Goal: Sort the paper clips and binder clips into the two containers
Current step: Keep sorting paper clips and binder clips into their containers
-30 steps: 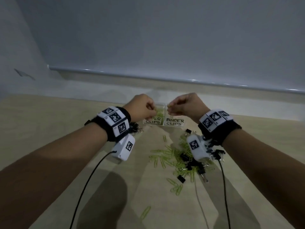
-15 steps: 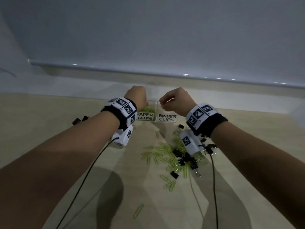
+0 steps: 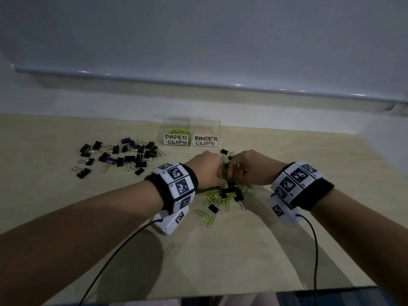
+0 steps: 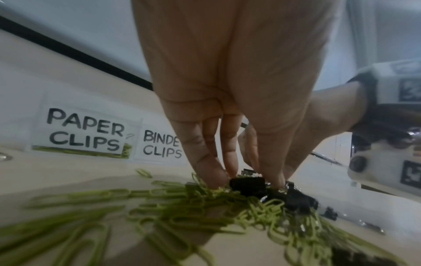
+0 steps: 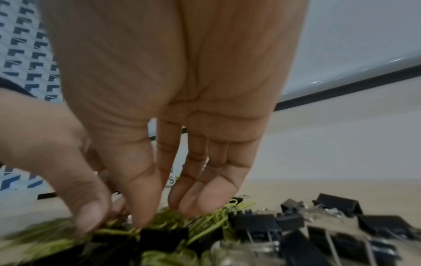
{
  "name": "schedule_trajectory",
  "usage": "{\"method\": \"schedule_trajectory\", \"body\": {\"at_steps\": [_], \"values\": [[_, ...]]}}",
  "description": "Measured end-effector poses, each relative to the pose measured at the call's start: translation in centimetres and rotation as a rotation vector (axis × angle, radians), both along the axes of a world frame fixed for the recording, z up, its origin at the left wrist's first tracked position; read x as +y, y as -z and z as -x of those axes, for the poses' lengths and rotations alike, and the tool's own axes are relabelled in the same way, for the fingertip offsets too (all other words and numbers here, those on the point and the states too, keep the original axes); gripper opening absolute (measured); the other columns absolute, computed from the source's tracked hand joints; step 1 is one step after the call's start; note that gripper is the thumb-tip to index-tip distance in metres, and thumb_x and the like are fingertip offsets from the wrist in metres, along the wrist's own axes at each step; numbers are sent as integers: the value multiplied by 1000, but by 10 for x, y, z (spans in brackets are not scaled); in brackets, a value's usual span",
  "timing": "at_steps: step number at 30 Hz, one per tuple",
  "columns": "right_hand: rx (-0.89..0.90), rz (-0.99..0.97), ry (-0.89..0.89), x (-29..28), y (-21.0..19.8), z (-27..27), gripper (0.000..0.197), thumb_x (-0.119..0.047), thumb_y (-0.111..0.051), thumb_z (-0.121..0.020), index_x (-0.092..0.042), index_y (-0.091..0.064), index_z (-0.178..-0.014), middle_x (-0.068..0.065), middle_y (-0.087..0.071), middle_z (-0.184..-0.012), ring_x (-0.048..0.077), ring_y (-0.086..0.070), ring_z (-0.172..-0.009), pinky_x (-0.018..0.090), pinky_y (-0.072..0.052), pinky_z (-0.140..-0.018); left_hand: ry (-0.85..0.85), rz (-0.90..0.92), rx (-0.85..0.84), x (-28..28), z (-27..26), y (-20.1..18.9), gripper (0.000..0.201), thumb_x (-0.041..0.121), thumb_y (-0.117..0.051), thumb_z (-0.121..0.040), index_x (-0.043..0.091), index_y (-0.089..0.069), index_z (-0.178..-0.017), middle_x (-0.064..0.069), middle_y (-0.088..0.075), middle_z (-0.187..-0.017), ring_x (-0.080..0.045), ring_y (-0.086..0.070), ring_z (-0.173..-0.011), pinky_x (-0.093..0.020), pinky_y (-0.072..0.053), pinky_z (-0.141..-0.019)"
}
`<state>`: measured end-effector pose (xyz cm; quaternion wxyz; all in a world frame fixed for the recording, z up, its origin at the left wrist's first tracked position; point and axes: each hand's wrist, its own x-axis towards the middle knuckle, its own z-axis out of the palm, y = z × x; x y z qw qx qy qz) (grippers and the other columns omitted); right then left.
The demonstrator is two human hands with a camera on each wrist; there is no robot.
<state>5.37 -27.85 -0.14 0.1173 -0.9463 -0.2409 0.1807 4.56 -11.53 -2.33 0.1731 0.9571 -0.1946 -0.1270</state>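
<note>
Some paper clips (image 3: 180, 130) are binned at 12 o'clock; the mixed pile (image 3: 223, 195) is being pinched by both hands (image 3: 207, 168), hold unclear.

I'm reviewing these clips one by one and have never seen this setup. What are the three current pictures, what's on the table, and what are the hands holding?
No machine: a person wears cameras on the head and both wrists. The head view looks down at both arms; each wrist view looks along its own palm. On the table lies a mixed pile of green paper clips and black binder clips, with more binder clips off to the left. Behind stand two clear boxes, PAPER CLIPS and BINDER CLIPS. The left hand and right hand are both fingering the pile; what either pinches is too blurred to tell.
</note>
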Motion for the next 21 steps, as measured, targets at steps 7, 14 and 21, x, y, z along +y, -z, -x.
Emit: {"method": "schedule_trajectory", "body": {"at_steps": [7, 14, 21], "values": [[-125, 13, -68, -2, 15, 9, 19, -7, -67, -80, -14, -70, -97, 2, -62, -102, 17, -58, -87, 32, -53, -78, -15, 84, 25, 9, -2, -6, 22, 20, -77, -75, 12, -67, -93, 6, -58, -82, -13, -55, -76, -26, -45, -67], [-30, -89, -28, -20, 15, 4, 23, 6, -63, -76, -15, -68, -84, -2, -67, -88, 11, -63, -78, 25, -53, -70, -115, 136, -13, 74, -14, -24, 21, 11, -72, -78, 15, -62, -95, -3, -64, -93, -16, -59, -73, -33, -52, -71], [2, 2, 19, -32, -5, -9, 31, 6, -68, -73, -18, -68, -94, -2, -66, -92, 14, -63, -85, 29, -55, -78, -158, -81, -47, 114, -14, -4, 48, 29, -78, -72, 21, -57, -114, 1, -59, -116, -15, -58, -98, -35, -52, -87]]}}
